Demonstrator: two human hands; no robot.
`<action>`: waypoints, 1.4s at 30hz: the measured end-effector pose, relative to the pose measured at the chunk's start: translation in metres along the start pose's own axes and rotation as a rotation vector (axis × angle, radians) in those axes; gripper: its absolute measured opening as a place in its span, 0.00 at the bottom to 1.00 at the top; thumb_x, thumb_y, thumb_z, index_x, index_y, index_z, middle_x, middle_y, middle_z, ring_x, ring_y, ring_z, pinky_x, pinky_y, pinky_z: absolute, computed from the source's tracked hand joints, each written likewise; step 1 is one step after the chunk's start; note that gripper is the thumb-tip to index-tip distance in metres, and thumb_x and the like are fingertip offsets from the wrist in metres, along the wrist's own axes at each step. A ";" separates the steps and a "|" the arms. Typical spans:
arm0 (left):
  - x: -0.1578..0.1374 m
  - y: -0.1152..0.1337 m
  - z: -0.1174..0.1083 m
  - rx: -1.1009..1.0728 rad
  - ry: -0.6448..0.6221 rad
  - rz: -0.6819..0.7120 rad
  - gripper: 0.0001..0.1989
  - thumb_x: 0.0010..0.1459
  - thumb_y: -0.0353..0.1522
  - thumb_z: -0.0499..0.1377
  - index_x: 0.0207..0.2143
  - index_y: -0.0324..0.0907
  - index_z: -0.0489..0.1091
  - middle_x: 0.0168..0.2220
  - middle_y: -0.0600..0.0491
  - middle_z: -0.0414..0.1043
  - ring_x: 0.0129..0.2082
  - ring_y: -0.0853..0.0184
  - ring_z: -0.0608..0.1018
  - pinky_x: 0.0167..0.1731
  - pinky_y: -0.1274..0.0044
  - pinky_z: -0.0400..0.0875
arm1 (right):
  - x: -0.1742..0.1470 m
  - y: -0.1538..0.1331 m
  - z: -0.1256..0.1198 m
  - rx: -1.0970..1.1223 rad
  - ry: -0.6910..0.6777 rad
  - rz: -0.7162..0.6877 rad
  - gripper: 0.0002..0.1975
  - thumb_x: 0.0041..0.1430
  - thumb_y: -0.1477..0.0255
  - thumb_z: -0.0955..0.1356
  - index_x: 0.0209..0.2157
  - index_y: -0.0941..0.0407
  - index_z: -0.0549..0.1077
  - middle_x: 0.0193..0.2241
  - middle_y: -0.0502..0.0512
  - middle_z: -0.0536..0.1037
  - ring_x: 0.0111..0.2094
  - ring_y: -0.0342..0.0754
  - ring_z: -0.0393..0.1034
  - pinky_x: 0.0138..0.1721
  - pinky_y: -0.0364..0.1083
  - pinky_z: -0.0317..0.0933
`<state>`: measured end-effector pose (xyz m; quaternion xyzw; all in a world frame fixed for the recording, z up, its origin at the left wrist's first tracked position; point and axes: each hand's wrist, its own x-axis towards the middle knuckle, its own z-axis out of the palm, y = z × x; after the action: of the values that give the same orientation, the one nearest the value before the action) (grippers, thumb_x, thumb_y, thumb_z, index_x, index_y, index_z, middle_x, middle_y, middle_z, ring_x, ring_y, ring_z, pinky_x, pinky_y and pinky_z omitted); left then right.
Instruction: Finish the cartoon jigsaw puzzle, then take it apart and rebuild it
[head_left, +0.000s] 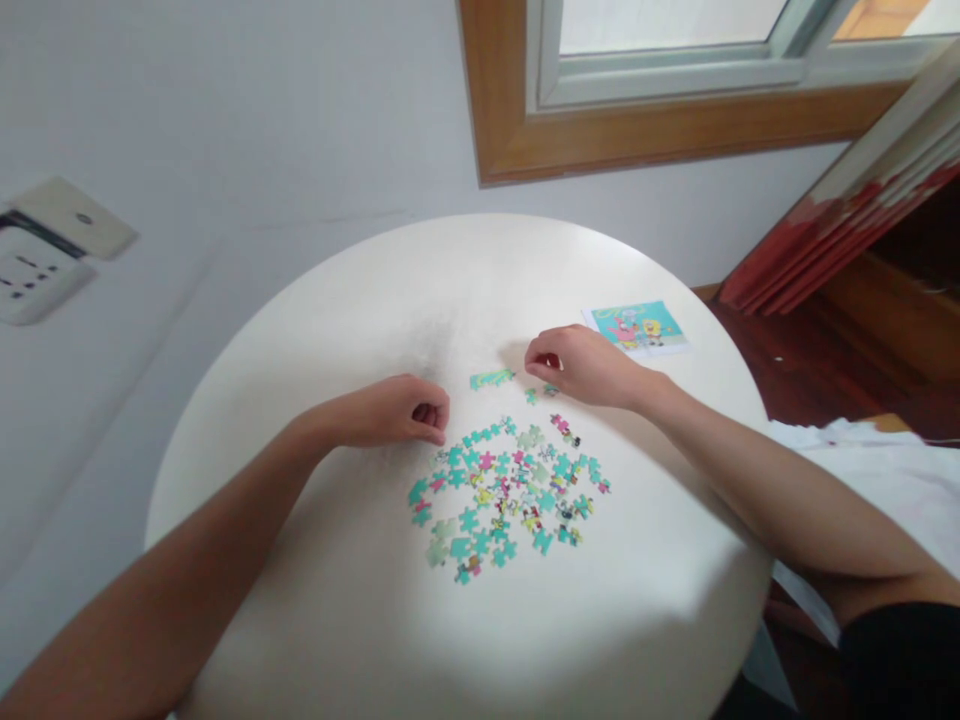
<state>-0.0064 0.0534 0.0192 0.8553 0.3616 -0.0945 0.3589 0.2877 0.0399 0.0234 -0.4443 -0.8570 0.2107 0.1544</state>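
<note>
"Starting with the hands: how are they posed?"

"Left hand [426, 408] is curled loosely, thumb brought near the fingers, at the upper left edge of the loose puzzle pieces [547, 499]. Right hand [559, 362] is bent with thumb and forefinger drawn close together, a small gap left behind the tips, just beyond the end of the joined strip [490, 380]. Whether a piece is pinched in either cannot be told."

"Progress?"

"Judged early. One short strip has been put together, set apart above the pile. A teal row [481, 436] is lined up below it; whether its pieces are locked cannot be made out. Most pieces are left loose, spread in a rough round patch, many separate, some overlapping."

"Materials, shapes?"

"Pieces seem to be thin printed card, knobbed and notched; teal dominates, with pink, yellow and pale green mixed in. A flat picture card [637, 328] is placed beyond the right hand, teal with cartoon figures. All are carried by a smooth white round worktop [375, 640]."

"Further out?"

"A plain pale wall [300, 100], a window framed in brown wood [501, 110], a red-and-cream curtain [817, 240] hung in folds, and dark reddish floor [784, 365] are seen."
</note>
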 end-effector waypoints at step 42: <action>0.000 -0.001 0.000 0.003 0.017 0.025 0.13 0.55 0.40 0.62 0.26 0.39 0.71 0.23 0.56 0.68 0.24 0.72 0.68 0.26 0.80 0.58 | -0.004 0.006 -0.005 -0.077 -0.074 0.146 0.07 0.56 0.73 0.66 0.30 0.56 0.77 0.28 0.55 0.77 0.26 0.44 0.64 0.30 0.46 0.53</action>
<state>-0.0075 0.0539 0.0185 0.8610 0.3539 -0.0831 0.3558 0.2965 0.0405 0.0244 -0.5031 -0.8348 0.2048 0.0895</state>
